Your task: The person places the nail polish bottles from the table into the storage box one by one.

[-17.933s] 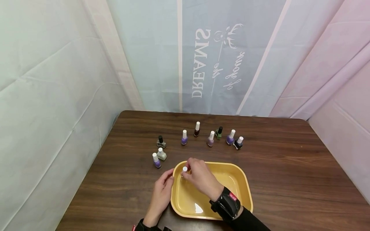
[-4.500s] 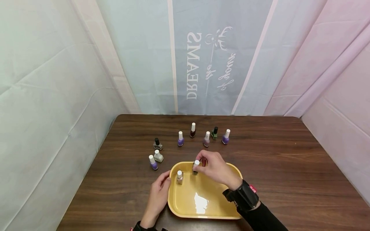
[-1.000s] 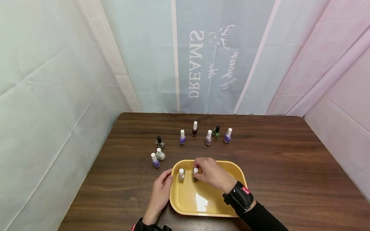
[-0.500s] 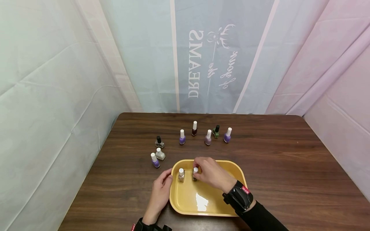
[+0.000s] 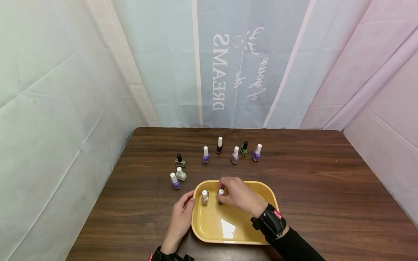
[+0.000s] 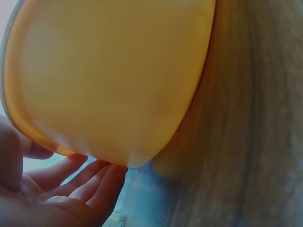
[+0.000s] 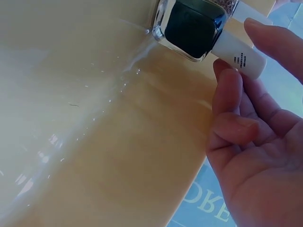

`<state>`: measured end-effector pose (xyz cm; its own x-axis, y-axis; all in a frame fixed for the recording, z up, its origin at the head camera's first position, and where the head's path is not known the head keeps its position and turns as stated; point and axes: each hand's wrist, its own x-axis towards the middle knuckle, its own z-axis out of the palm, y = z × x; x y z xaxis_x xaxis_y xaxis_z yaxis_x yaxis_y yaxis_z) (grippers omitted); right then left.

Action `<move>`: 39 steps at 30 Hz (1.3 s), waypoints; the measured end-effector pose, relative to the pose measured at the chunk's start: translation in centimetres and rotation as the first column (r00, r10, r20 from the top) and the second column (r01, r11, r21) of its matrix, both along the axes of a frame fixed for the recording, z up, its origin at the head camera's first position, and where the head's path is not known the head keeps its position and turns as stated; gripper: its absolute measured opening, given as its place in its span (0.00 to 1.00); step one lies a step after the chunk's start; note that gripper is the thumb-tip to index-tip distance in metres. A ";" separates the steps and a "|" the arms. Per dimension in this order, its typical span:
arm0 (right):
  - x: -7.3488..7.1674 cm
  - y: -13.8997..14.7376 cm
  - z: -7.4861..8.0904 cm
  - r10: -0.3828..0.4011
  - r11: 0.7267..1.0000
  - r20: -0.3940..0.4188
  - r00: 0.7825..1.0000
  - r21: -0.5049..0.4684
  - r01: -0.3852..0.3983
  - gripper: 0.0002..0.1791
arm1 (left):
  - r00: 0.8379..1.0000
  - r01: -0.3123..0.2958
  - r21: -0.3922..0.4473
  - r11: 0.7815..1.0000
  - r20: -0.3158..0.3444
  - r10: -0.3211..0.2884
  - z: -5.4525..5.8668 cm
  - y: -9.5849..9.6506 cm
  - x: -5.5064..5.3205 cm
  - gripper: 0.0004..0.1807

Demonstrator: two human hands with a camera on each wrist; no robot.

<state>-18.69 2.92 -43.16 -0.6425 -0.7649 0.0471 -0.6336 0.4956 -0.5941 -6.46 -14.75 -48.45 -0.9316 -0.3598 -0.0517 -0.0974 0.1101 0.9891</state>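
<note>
A yellow tray (image 5: 235, 242) lies near the table's front. My left hand (image 5: 181, 216) rests its fairly straight fingers against the tray's left outer wall; in the left wrist view these fingers (image 6: 111, 187) touch the wall below the rim. With thumb and fingers my right hand (image 5: 240, 195) pinches the white cap of a dark nail polish bottle (image 7: 191, 28), upright inside the tray near its back wall. To its left in the tray stands a clear, glittery nail polish bottle (image 5: 204, 198) with a white cap.
Behind the tray stand several more nail polish bottles: purple (image 5: 175, 181), whitish (image 5: 181, 174), grey with a black cap (image 5: 180, 160), another purple (image 5: 205, 155), dark brown (image 5: 220, 145), mauve (image 5: 234, 156), green (image 5: 244, 148) and purple at right (image 5: 257, 153). A curtain (image 5: 163, 65) hangs behind the table.
Since the oldest frame, the glittery bottle was let go in the tray, and the dark bottle came from the table's back right into it. Over the last second, almost nothing has moved.
</note>
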 end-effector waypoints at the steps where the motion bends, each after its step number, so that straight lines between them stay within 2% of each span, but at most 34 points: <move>1: 0.0 0.0 0.0 0.000 1.000 0.004 1.000 0.000 0.000 0.08 | 1.000 -0.001 -0.001 1.000 0.001 0.001 0.0 0.0 0.0 0.18; 10: -0.4 0.4 1.2 -0.004 0.999 0.026 1.000 -0.050 0.006 0.11 | 1.000 -0.012 -0.007 1.000 0.000 0.012 0.0 0.0 0.0 0.18; 16: -1.3 0.6 2.0 -0.011 0.996 -0.019 1.000 -0.093 0.010 0.12 | 1.000 -0.007 -0.004 1.000 0.001 0.007 0.0 0.0 0.0 0.18; 23: -2.4 1.4 2.6 -0.041 0.994 0.007 0.999 -0.101 0.042 0.10 | 1.000 0.003 0.009 1.000 0.005 -0.003 0.0 0.0 0.0 0.18; 29: -3.8 2.9 3.6 -0.090 0.987 0.002 0.996 -0.133 0.090 0.11 | 1.000 -0.001 0.003 1.000 0.011 0.001 0.0 0.0 0.0 0.18; 32: -4.5 4.1 4.3 -0.130 0.980 0.029 0.991 -0.151 0.132 0.12 | 1.000 -0.001 -0.002 1.000 0.015 0.001 0.0 0.1 0.0 0.18; 39: -6.9 7.0 5.3 -0.211 0.958 0.051 0.976 -0.185 0.217 0.12 | 1.000 -0.010 -0.025 1.000 0.010 0.011 -0.2 0.1 0.0 0.18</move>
<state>-25.64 9.92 -37.88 -0.7937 -0.5882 0.1550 -0.5049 0.4950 -0.7071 -6.47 -14.70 -48.66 -0.9273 -0.3708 -0.0517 -0.1084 0.1338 0.9851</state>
